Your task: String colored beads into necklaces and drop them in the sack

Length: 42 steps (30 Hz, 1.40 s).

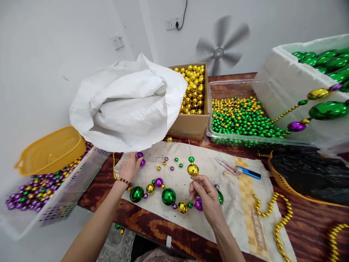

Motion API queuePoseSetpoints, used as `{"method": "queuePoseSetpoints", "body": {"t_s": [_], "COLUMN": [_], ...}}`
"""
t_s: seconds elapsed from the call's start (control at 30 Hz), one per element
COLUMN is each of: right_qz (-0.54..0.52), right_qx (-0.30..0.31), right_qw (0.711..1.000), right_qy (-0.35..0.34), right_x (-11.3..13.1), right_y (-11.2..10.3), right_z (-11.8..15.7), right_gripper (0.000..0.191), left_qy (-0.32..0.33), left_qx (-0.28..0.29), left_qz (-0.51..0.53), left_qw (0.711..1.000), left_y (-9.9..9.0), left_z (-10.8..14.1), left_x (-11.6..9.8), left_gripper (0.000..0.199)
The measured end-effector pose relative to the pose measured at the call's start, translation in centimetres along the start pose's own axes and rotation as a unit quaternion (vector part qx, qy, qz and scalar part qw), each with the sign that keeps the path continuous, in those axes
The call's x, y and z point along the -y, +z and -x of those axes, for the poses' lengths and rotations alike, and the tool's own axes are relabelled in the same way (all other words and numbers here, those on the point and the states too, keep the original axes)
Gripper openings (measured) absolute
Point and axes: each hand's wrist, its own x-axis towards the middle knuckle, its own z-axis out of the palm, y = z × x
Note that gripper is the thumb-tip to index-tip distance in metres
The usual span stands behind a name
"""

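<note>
My right hand (203,191) pinches an upright beading needle (189,147) near its lower part. A small green bead (191,159) and a larger gold bead (193,170) are threaded on it, just above my fingertips. Below, a strand of green, gold and purple beads (168,196) curves across the cloth (158,151) and passes partly behind that hand. My left hand (130,167) is at the cloth's far left, its fingers closed at two shiny purple beads (140,155). Several small loose beads (172,168) lie between the hands.
A white sack (131,120), a carton of gold beads (195,87) and a clear tub of small beads (237,120) stand behind. Tweezers (226,165) and a blue tool (248,172) lie right. A bead basket (65,193) is left; gold bead chain (283,218) lies front right.
</note>
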Motion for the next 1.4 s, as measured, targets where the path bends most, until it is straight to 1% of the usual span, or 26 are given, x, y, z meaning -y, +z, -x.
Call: {"method": "queuePoseSetpoints", "body": {"t_s": [0.1,0.2,0.27,0.33,0.37,0.4,0.43,0.47,0.53,0.6,0.63,0.67,0.7,0.77,0.83,0.87,0.93,1.0,1.1,1.2,1.27,1.4], "right_qz": [0.012,0.036,0.043,0.039,0.036,0.034,0.033,0.031,0.029,0.026,0.027,0.031,0.037,0.053,0.074,0.083,0.101,0.117,0.141,0.155,0.155,0.173], "right_qx": [0.021,0.011,-0.005,-0.021,-0.028,-0.035,-0.042,-0.049,-0.06,-0.07,-0.074,-0.079,-0.083,-0.089,-0.092,-0.093,-0.093,-0.088,-0.081,-0.079,-0.074,-0.056], "right_qw": [1.0,0.999,0.999,0.999,0.999,0.999,0.999,0.998,0.998,0.997,0.997,0.996,0.996,0.994,0.992,0.991,0.988,0.986,0.982,0.98,0.98,0.978], "right_qy": [-0.016,-0.021,-0.016,-0.011,-0.008,-0.007,-0.007,-0.008,-0.012,-0.016,-0.018,-0.022,-0.026,-0.037,-0.048,-0.054,-0.064,-0.075,-0.091,-0.102,-0.104,-0.105], "right_x": [-0.2,-0.4,-0.6,-0.7,-0.7,-0.7,-0.6,-0.6,-0.4,-0.3,-0.3,-0.3,-0.4,-0.5,-0.7,-0.8,-1.0,-1.1,-1.3,-1.5,-1.7,-2.0], "right_y": [0.1,0.1,0.1,0.2,0.2,0.3,0.3,0.4,0.4,0.4,0.3,0.2,0.1,-0.1,-0.2,-0.3,-0.4,-0.5,-0.5,-0.5,-0.5,-0.8], "right_z": [0.0,0.1,0.1,0.0,0.0,-0.1,-0.1,-0.2,-0.2,-0.2,-0.1,0.0,0.0,0.2,0.4,0.5,0.7,0.8,1.0,1.2,1.3,1.5], "right_gripper": [0.027,0.026,0.026,0.027,0.027,0.028,0.028,0.028,0.028,0.028,0.028,0.028,0.029,0.029,0.028,0.028,0.026,0.025,0.024,0.022,0.022,0.021], "left_qy": [-0.029,-0.042,-0.036,-0.019,-0.013,-0.011,-0.013,-0.017,-0.022,-0.023,-0.022,-0.022,-0.02,-0.013,-0.003,0.001,0.008,0.018,0.034,0.039,0.032,-0.007], "left_qx": [0.06,0.083,0.073,0.063,0.068,0.082,0.107,0.141,0.213,0.267,0.286,0.298,0.303,0.297,0.283,0.282,0.286,0.291,0.29,0.291,0.287,0.273], "left_qz": [-0.019,0.001,0.052,0.159,0.23,0.304,0.377,0.445,0.554,0.631,0.659,0.68,0.695,0.72,0.743,0.754,0.77,0.777,0.78,0.783,0.798,0.839], "left_qw": [0.998,0.996,0.995,0.985,0.971,0.949,0.92,0.884,0.805,0.728,0.695,0.67,0.652,0.628,0.606,0.594,0.57,0.558,0.554,0.548,0.529,0.471], "left_y": [0.8,1.5,1.7,1.4,1.2,0.9,0.5,0.1,-0.7,-1.2,-1.3,-1.3,-1.3,-1.1,-1.0,-1.0,-1.1,-1.3,-1.8,-2.2,-2.5,-3.0], "left_z": [0.0,-0.1,0.0,0.4,0.6,0.9,1.2,1.5,2.0,2.3,2.3,2.3,2.3,2.3,2.2,2.1,2.0,1.8,1.5,1.2,1.1,0.7], "left_x": [-0.1,0.0,0.3,0.3,0.0,-0.5,-1.3,-2.2,-4.6,-7.2,-8.5,-9.6,-10.7,-12.3,-13.4,-13.7,-14.1,-14.3,-14.5,-14.5,-14.5,-14.3], "left_gripper": [0.034,0.038,0.039,0.043,0.048,0.053,0.057,0.06,0.058,0.051,0.048,0.045,0.042,0.037,0.031,0.032,0.038,0.039,0.032,0.032,0.029,0.021]}}
